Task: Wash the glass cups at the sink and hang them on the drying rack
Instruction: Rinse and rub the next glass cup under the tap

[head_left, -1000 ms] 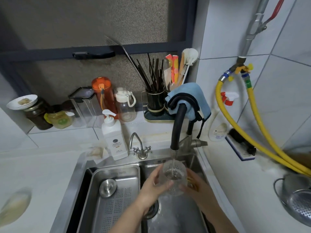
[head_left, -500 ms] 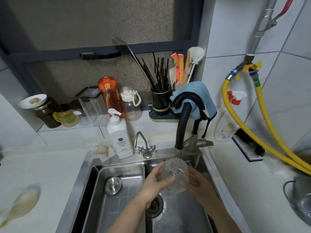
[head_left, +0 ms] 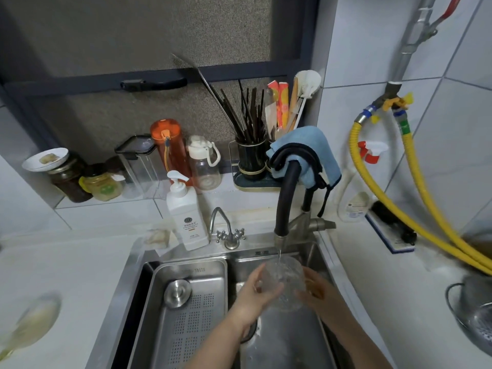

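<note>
Steel is lining the sink (head_left: 314,251), which is taking up the lower middle, with a perforated tray (head_left: 186,315) sitting in its left half. Over the right half, the black tap (head_left: 286,198) is sending a thin stream down. Both hands are gripping the glass cup (head_left: 286,282) right under it: the left hand (head_left: 253,294) is curling round its left side, the right hand (head_left: 318,291) is cupping its right side. Clear and patterned, the cup is looking rounded, its wall showing the fingers behind. Behind the sink, a white soap bottle (head_left: 186,219) is standing.
</note>
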